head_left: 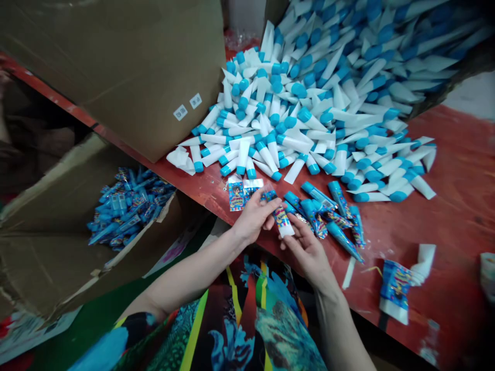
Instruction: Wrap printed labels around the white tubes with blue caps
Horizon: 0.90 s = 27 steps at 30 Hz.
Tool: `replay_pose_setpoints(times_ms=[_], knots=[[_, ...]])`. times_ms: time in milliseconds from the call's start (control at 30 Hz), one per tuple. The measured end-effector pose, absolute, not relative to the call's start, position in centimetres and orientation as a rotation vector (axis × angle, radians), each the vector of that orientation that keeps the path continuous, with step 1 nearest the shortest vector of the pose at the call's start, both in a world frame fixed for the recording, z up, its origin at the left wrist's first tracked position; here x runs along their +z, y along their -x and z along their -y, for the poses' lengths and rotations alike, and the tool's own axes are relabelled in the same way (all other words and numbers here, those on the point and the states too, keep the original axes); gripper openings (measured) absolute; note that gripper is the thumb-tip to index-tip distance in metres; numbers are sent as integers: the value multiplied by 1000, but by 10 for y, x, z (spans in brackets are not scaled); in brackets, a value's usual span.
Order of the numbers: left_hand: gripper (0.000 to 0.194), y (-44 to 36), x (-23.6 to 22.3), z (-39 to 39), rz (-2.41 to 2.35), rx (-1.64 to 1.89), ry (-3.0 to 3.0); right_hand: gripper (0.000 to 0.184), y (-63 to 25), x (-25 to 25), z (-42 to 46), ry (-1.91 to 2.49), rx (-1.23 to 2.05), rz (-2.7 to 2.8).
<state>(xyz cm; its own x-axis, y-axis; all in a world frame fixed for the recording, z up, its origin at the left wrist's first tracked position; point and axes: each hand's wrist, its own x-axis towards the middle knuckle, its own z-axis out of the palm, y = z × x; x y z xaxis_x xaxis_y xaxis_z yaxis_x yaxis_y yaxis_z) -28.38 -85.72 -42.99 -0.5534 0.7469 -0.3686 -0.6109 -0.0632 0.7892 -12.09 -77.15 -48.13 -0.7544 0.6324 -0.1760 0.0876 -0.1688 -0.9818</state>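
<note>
Between my hands is a small blue printed label point(282, 219) with a white end; whether a tube lies under it I cannot tell. My left hand point(258, 215) pinches its upper part, the fingers closed. At the white end, the fingertips of my right hand point(309, 252) close on its lower edge. Two more printed labels point(236, 194) lie by my left hand at the table's edge. Just right of my hands is a loose group of blue tubes with printed wraps point(316, 216). Beyond them spreads a large heap of white tubes with blue caps point(266, 149).
A big cardboard box point(127, 67) stands at the upper left of the red table point(456, 206). Below it, an open carton point(42, 226) holds many wrapped blue tubes point(129, 206). A bundle of printed labels point(395, 288) lies at right, near a white paper strip point(348, 273).
</note>
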Motion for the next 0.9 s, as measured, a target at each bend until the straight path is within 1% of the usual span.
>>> replay_pose_setpoints(times_ms=[67, 100, 133, 167, 300, 400, 433, 500, 533, 600, 633, 667, 700, 733, 800, 833, 900], knots=[[89, 284, -429, 854, -1195, 1804, -172, 62, 117, -484, 770, 826, 1967, 1700], [101, 282, -429, 852, -1183, 1797, -192, 59, 117, -484, 769, 846, 1943, 1679], [107, 279, -430, 851, -1169, 1786, -215, 56, 118, -485, 770, 866, 1915, 1652], [107, 276, -431, 850, -1154, 1776, -238, 54, 120, -485, 770, 883, 1885, 1622], [92, 262, -438, 844, -1137, 1730, -302, 56, 123, -488, 771, 924, 1798, 1571], [86, 254, -442, 842, -1214, 1604, -322, 58, 115, -496, 767, 977, 1693, 1648], [84, 253, -442, 843, -1257, 1533, -331, 58, 109, -500, 764, 1009, 1595, 1697], [75, 256, -442, 848, -1385, 1382, -393, 54, 96, -507, 755, 1087, 1264, 1847], [65, 260, -440, 853, -1493, 1325, -456, 50, 89, -511, 749, 1116, 1050, 1941], [38, 276, -437, 865, -1825, 1237, -624, 42, 73, -517, 737, 1110, 664, 2121], [27, 287, -435, 872, -2043, 1184, -705, 38, 66, -519, 731, 1070, 532, 2191], [21, 298, -433, 879, -2272, 1104, -767, 36, 60, -520, 727, 1016, 435, 2256], [21, 309, -432, 887, -2487, 989, -793, 34, 54, -520, 724, 958, 370, 2302], [27, 320, -431, 893, -2658, 840, -798, 33, 51, -518, 721, 911, 321, 2322], [41, 334, -432, 903, -2844, 537, -781, 32, 51, -510, 717, 873, 247, 2266], [44, 338, -433, 906, -2872, 428, -784, 31, 55, -504, 715, 875, 226, 2200], [39, 339, -435, 906, -2880, 315, -794, 29, 76, -489, 707, 884, 232, 2070]])
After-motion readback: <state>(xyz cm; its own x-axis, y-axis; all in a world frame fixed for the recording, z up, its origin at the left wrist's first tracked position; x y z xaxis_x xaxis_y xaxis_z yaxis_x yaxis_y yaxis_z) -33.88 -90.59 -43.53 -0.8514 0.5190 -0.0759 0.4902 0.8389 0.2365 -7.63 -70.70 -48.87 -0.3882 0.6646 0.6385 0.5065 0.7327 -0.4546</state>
